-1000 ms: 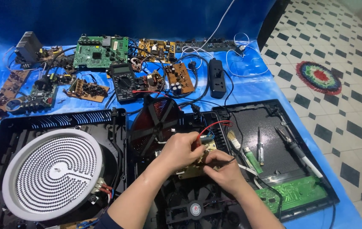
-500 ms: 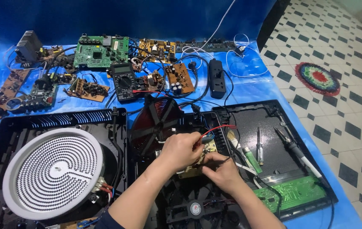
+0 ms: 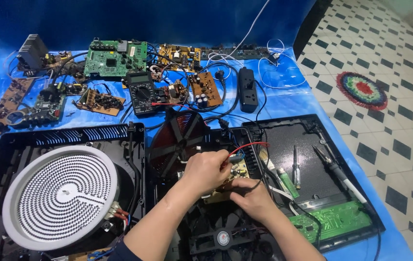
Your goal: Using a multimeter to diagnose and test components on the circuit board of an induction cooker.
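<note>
While both hands work over the middle of the opened cooktop, noted as follows. Left hand (image 3: 206, 170) closed over the red wire (image 3: 245, 146) and what looks like a probe tip, pressed down onto the small tan circuit board (image 3: 235, 173); exact pinch hidden behind the knuckles. Right hand (image 3: 252, 198) just below and to the right, fingers curled against the board's near edge, seemingly pinching a black lead; cannot tell whether the grip is tight.

Board sits tilted in the housing, between the tipped-up copper coil (image 3: 177, 137) on its left and the dark glass panel (image 3: 303, 159) on its right, directly above the black fan (image 3: 223, 237). Long axis of board runs roughly from near-left to far-right. Left hand nearer its far end, right hand nearer its near end; hands almost touching.

Red wire arcs up and right from the left hand toward the panel, then back to the black meter (image 3: 141, 93) on the blue sheet (image 3: 284, 104).

Room for moving: tight on the left, coil just beside the left wrist. Open space to the right over the panel, apart from a screwdriver (image 3: 295, 166), a green lighter (image 3: 286, 181) and a soldering iron (image 3: 339, 171) lying lengthwise there. White round heater (image 3: 61, 195) well apart on the left.
</note>
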